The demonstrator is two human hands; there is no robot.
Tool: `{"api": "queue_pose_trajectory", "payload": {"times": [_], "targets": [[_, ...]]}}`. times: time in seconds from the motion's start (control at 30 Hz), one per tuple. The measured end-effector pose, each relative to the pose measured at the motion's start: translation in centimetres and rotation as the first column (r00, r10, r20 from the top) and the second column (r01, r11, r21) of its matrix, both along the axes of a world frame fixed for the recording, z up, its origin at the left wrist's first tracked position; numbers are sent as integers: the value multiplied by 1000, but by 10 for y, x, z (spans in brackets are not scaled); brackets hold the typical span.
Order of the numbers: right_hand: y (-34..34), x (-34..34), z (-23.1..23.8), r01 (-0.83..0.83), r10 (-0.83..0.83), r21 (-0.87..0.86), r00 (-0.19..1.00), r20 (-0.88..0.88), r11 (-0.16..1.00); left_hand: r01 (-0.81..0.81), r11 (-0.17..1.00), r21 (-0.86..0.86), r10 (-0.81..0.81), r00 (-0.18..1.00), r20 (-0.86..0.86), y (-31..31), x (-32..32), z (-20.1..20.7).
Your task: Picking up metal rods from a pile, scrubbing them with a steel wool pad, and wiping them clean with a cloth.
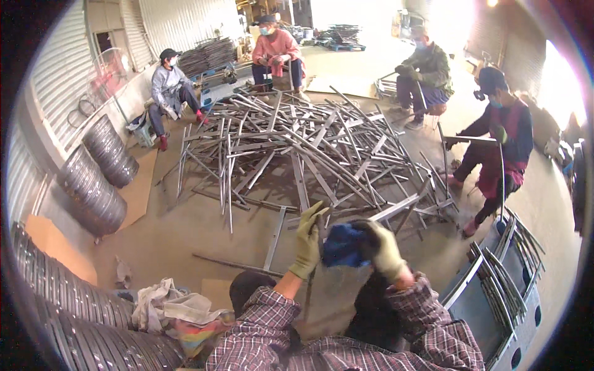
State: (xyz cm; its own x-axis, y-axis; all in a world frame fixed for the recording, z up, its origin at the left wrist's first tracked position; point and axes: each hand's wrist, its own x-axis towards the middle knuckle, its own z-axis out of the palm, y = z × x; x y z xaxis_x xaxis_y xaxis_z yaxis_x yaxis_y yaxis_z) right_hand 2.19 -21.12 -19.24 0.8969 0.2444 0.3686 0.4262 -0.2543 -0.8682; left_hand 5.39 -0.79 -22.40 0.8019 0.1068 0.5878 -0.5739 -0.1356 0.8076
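Stack of dark metal strips point(74, 303): ranged along the left wall side of the floor point(164, 247). Grey cloths point(170, 306): crumpled, heaped beside the strips' right end. Left hand point(306, 244): gloved in pale yellow, fingers pointed upward and lying close together; whether a thin dark bar below the palm is gripped cannot be told. Heap of metal frames point(315, 148): piled on the floor beyond both hands. Blue cloth point(344, 246): held bunched in mid-air between the hands, just right of the left fingers, its longer axis set roughly crosswise; the right hand is the nearer, in contact with it. Right hand point(388, 252): gloved, blurred, fingers folded round the cloth's right end. Pale metal bar point(397, 207): seen slanting away beyond the right hand; contact not determinable. Pallet point(527, 335): loaded with stacked frames point(502, 289), its right edge left bare
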Motion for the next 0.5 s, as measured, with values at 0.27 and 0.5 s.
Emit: {"api": "queue_pose_trajectory", "payload": {"times": [0.27,0.5], "targets": [[68,49,-32,56,139,-645,959,248,762,82,987,-137,-101,984,-145,10,18,-19],[-21,99,-14,448,-354,-558,894,275,698,6,1000,9,-4,980,-197,15,26,-21]]}}
